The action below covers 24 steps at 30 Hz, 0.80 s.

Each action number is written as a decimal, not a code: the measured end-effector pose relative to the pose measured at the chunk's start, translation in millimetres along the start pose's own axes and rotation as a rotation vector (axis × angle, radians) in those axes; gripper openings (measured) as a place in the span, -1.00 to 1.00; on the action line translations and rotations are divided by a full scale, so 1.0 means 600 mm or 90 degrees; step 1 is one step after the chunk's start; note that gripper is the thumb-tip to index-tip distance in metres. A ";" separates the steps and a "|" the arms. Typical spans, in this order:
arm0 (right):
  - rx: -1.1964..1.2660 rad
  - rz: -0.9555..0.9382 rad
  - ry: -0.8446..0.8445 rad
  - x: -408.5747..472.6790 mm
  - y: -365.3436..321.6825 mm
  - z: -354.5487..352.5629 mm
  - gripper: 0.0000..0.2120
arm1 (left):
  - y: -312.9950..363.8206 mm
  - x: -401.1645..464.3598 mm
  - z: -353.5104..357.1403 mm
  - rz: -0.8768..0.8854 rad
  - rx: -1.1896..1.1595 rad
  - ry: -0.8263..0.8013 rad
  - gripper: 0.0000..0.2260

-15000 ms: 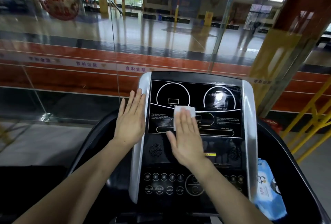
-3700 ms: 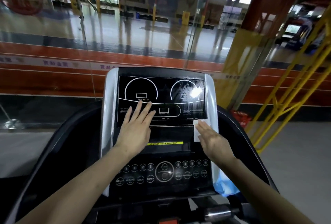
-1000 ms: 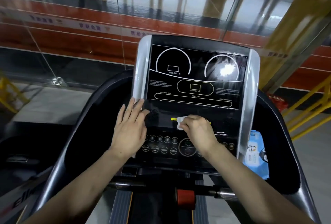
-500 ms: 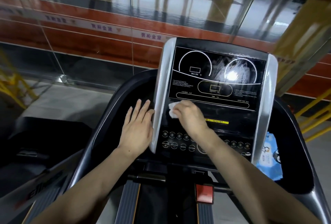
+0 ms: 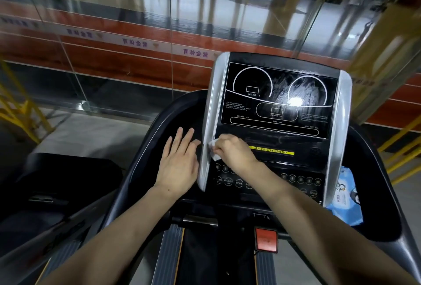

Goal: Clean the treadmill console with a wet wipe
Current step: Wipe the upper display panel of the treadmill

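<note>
Fingers (image 5: 219, 145) pinching the wet wipe (image 5: 213, 150) have slid left onto the console's silver trim (image 5: 208, 125).

Crumpled white wipe (image 5: 213, 149) against console (image 5: 279, 102)

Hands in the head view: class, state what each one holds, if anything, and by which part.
The right hand pinches the bunched white wet wipe in its fingertips. The left hand holds nothing, lying flat.

two hands (image 5: 180, 166), one wipe (image 5: 213, 148), one console (image 5: 278, 102)
</note>
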State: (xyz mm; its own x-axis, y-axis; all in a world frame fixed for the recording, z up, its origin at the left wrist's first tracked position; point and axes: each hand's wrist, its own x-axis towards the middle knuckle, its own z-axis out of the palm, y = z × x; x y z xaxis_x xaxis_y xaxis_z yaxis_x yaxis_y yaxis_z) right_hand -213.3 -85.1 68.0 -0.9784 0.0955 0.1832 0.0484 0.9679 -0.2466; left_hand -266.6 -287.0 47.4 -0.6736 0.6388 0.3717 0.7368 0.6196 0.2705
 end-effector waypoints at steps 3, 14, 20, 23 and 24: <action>0.028 0.094 0.073 0.045 0.018 -0.030 -0.78 | 0.004 -0.005 -0.003 0.003 0.001 -0.012 -0.57; -0.009 0.011 0.009 0.027 0.020 -0.036 -0.81 | 0.039 -0.022 0.009 -0.050 0.014 -0.073 -0.54; -0.042 0.062 0.016 0.038 0.065 -0.084 -0.68 | 0.076 -0.011 0.018 -0.060 0.021 -0.073 -0.56; -0.014 0.034 -0.024 -0.018 0.105 -0.082 -0.61 | 0.103 0.006 0.024 -0.068 0.004 -0.059 -0.57; -0.010 0.033 -0.018 -0.037 0.123 -0.083 -0.61 | 0.115 0.011 0.028 -0.065 -0.003 -0.055 -0.57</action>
State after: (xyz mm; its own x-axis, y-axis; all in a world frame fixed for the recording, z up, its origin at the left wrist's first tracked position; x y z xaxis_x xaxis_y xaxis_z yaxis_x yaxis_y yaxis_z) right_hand -178.1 -4.0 93.2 -0.9797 0.1397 0.1440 0.1023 0.9653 -0.2404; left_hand -221.3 -232.3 53.8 -0.7477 0.6093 0.2639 0.6640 0.6816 0.3075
